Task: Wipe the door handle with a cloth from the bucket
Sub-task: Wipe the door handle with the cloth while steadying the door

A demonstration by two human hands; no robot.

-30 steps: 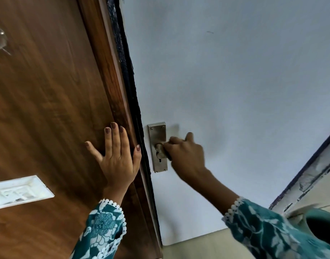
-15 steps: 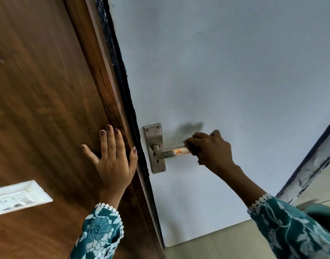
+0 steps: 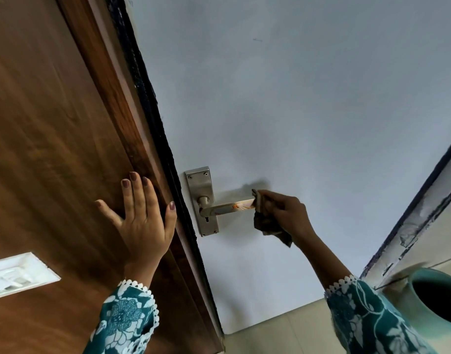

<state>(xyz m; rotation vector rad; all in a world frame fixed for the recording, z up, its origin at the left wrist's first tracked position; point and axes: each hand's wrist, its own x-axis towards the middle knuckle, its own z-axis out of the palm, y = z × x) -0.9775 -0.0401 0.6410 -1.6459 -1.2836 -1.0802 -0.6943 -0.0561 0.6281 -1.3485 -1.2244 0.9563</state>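
Note:
A steel lever door handle (image 3: 227, 208) sticks out to the right from its metal backplate (image 3: 202, 186) on a pale grey-white door (image 3: 308, 111). My right hand (image 3: 287, 213) grips a dark crumpled cloth (image 3: 264, 221) against the free tip of the lever; part of the cloth hangs below my fingers. My left hand (image 3: 142, 215) lies flat with fingers spread on the brown wooden panel (image 3: 53, 149) beside the door's dark edge. The teal bucket (image 3: 433, 297) shows at the lower right, its inside dark.
A white switch plate (image 3: 17, 275) is set in the wooden panel at the lower left. A dark-edged frame (image 3: 418, 200) with peeling paint runs diagonally at the right. Pale floor tiles (image 3: 275, 335) show at the bottom.
My right hand has slid with the cloth along the lever from the backplate out to its tip, baring the lever. My left hand has stayed pressed on the wooden panel.

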